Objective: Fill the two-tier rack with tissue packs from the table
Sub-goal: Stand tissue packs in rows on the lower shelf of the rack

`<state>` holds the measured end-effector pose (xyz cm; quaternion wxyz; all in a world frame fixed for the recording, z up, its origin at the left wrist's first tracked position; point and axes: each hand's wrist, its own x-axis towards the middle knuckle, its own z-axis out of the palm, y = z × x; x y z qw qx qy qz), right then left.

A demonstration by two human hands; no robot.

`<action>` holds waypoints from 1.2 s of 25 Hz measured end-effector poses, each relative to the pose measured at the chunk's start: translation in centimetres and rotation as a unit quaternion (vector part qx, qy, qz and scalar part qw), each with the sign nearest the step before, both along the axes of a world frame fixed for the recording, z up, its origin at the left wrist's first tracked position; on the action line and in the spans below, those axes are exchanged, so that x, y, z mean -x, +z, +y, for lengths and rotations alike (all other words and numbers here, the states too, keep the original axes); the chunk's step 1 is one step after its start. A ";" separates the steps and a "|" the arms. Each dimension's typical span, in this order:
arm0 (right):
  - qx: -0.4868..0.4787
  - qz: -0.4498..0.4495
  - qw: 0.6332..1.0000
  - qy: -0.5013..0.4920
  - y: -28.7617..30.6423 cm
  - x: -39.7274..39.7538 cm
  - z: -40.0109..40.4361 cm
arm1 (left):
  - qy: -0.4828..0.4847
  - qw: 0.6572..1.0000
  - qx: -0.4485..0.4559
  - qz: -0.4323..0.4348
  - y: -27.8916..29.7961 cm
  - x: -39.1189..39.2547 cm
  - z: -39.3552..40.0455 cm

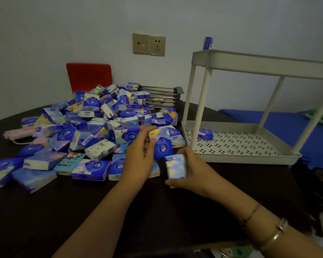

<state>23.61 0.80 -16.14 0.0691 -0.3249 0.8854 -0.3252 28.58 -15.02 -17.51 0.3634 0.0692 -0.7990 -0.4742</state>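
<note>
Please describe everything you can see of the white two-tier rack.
The two-tier rack looks like off-white plastic: two rimmed trays joined by slim posts, the lower floor perforated. It stands upright on the dark table, right of the pile. One tissue pack lies on the lower tier; another stands on the upper. Neither hand touches it.

A: Where does the single view sit?
B: On the person's head, looking forward and down across the dark table (45,211), with both forearms entering from the bottom edge.
A: How near is it?
B: Close: the left hand (138,159) and right hand (186,172) lie near the frame's middle, the pile of tissue packs (93,125) spreads just beyond on the left, and the two-tier rack (250,112) stands on the right, cut by the frame edge.
A: What does it face?
B: A pale wall with a socket plate (149,44); the wide lens bends the table edge. No second view shares the scene
</note>
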 end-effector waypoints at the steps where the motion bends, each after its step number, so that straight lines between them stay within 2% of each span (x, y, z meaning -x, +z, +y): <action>1: 0.033 0.002 0.999 0.002 0.3 -0.2 0.6 | -0.004 1.000 -0.005 -0.003 0.1 0.0 0.1; 3: 0.128 -0.012 0.991 -0.021 0.7 -0.4 1.6 | -0.027 0.998 -0.052 0.002 0.4 0.0 0.4; 5: 0.251 -0.091 0.962 -0.065 1.2 -0.1 2.3 | -0.047 0.990 -0.130 0.012 0.6 -0.1 0.8; 7: 0.363 -0.185 0.908 -0.096 1.5 0.1 2.4 | -0.066 0.978 -0.198 0.011 0.8 0.1 1.4; 9: 0.460 -0.272 0.840 -0.094 1.7 0.2 2.0 | -0.122 0.959 -0.256 0.011 1.0 0.4 2.3; 11: 0.507 -0.324 0.794 -0.085 1.9 0.0 1.4 | -0.180 0.936 -0.301 0.009 1.1 0.7 3.3; 12: 0.516 -0.327 0.787 -0.088 1.9 -0.1 1.0 | -0.198 0.928 -0.315 0.007 1.2 0.7 3.8; 15: 0.487 -0.303 0.808 -0.131 1.6 -0.1 0.0 | -0.217 0.896 -0.386 0.032 1.3 1.0 4.6; 17: 0.481 -0.313 0.807 -0.141 1.6 0.0 -0.4 | -0.213 0.870 -0.441 0.056 1.2 1.5 5.1; 18: 0.489 -0.318 0.801 -0.135 1.7 0.1 -0.5 | -0.200 0.876 -0.436 0.056 1.2 1.6 5.5; 19: 0.499 -0.312 0.798 -0.129 1.9 0.2 -0.4 | -0.175 0.900 -0.397 0.031 1.2 1.7 6.0; 21: 0.504 -0.275 0.810 -0.123 2.6 0.8 0.2 | -0.130 0.950 -0.280 -0.043 1.1 1.8 6.8; 22: 0.504 -0.264 0.813 -0.121 3.0 1.1 0.6 | -0.125 0.959 -0.248 -0.059 1.1 2.1 7.2; 24: 0.515 -0.268 0.806 -0.113 3.6 2.1 1.5 | -0.127 0.963 -0.231 -0.061 1.3 2.9 7.7; 27: 0.539 -0.287 0.784 -0.111 3.7 4.5 3.5 | -0.064 0.983 -0.168 -0.034 1.8 5.0 7.3; 30: 0.567 -0.307 0.755 -0.119 4.0 8.0 6.0 | -0.020 0.981 -0.190 -0.048 2.6 7.7 5.8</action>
